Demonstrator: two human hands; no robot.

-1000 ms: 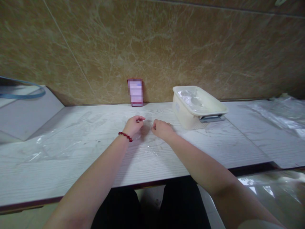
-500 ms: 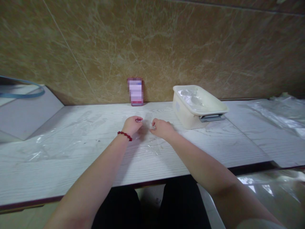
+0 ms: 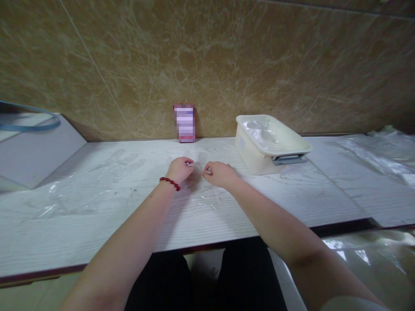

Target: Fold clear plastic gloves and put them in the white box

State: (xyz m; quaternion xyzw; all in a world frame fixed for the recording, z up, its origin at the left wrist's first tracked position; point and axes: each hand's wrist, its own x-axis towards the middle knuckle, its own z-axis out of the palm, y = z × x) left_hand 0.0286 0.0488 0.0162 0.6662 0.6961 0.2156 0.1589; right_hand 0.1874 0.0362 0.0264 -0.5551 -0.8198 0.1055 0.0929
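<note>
My left hand, with a red bead bracelet at its wrist, pinches clear plastic just above the table. Close to its right, my right hand also has thumb and fingers closed on the plastic. Between and below them lies a clear plastic bag, thin and crumpled, so its outline is hard to follow. To the right of my right hand stands a cream plastic bin with a grey handle. Some clear plastic shows inside it.
A phone leans upright against the marbled wall. More clear plastic film lies flat on the left of the white wood-grain table. A white box with a blue strap is at far left. Clear plastic bags lie far right.
The fingers of my right hand have closed in a pinch on the clear plastic and shifted slightly left. My left hand has hardly moved.
</note>
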